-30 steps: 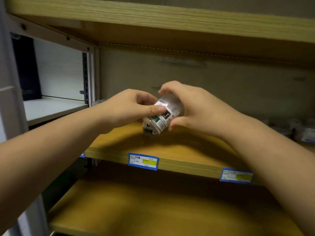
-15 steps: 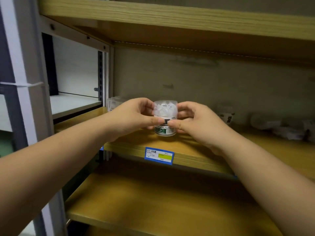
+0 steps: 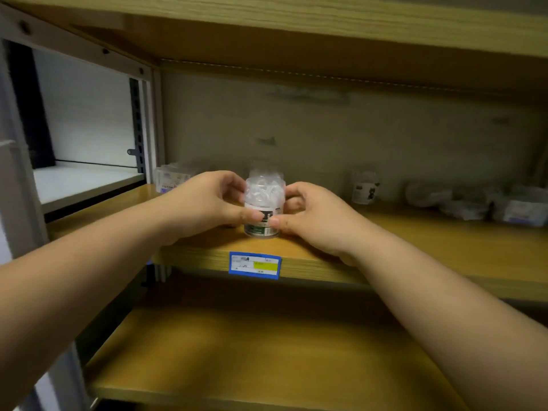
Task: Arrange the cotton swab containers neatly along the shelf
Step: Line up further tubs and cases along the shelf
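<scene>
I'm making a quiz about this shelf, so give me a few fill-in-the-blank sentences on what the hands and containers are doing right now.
1. The clear round plastic container with the dark label is held by ____ hands.
2. It stands ____ on the middle wooden shelf.
3. The blue-edged price tag sits directly ____ it.
4. The left hand and right hand meet at their ____.

Missing words: both; upright; below; thumbs

Upright container (image 3: 264, 203) — between both hands

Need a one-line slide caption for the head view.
Left hand and right hand hold a clear container upright on the wooden shelf, above a blue price tag.
</scene>
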The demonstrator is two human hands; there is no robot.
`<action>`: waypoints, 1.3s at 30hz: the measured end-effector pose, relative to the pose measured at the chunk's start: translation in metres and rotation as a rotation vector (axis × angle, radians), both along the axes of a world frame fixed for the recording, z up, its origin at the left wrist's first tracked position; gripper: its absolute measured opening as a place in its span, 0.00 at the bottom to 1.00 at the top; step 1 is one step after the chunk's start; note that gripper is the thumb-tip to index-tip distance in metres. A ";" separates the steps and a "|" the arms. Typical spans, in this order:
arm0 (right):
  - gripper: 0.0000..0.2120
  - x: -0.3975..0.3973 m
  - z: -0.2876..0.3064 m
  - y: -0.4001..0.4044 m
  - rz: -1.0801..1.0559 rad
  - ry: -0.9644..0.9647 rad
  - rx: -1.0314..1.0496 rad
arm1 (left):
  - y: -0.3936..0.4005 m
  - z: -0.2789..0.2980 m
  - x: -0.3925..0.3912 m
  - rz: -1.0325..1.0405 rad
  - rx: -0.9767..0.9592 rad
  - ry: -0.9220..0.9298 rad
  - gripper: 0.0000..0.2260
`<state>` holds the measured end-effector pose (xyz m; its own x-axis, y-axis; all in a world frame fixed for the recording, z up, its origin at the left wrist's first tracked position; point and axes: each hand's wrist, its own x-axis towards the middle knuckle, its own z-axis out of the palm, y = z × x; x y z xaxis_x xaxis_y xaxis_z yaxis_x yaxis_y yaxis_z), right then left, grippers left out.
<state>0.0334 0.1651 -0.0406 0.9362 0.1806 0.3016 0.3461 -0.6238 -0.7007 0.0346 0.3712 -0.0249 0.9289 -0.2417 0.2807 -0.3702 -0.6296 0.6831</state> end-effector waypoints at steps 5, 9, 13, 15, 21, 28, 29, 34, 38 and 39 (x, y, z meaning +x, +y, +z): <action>0.37 -0.014 0.019 -0.049 -0.035 0.032 -0.050 | -0.011 0.027 -0.017 0.052 -0.181 -0.461 0.29; 0.30 -0.019 0.034 -0.115 -0.170 -0.009 -0.117 | -0.076 0.045 -0.030 -0.088 -0.082 -0.598 0.22; 0.24 -0.005 0.053 -0.197 -0.393 -0.140 -0.211 | -0.168 0.055 -0.012 -0.160 0.162 -0.582 0.27; 0.20 0.011 0.063 -0.244 -0.517 -0.204 -0.245 | -0.214 0.059 0.009 -0.188 0.250 -0.525 0.30; 0.17 0.045 0.073 -0.359 -0.761 -0.192 -0.410 | -0.346 0.076 0.079 -0.196 0.329 -0.376 0.29; 0.29 0.072 0.051 -0.362 -0.403 0.065 -1.006 | -0.434 0.041 0.153 -0.094 0.439 -0.141 0.29; 0.30 0.073 0.048 -0.359 -0.358 0.092 -1.054 | -0.439 0.036 0.156 -0.093 0.476 -0.124 0.30; 0.29 0.079 0.047 -0.362 -0.283 0.155 -1.155 | -0.446 0.027 0.169 -0.100 0.610 -0.114 0.28; 0.31 0.075 0.053 -0.362 -0.267 0.207 -1.182 | -0.433 0.033 0.165 -0.109 0.581 -0.079 0.30; 0.30 0.074 0.055 -0.362 -0.267 0.209 -1.200 | -0.428 0.034 0.162 -0.105 0.549 -0.089 0.33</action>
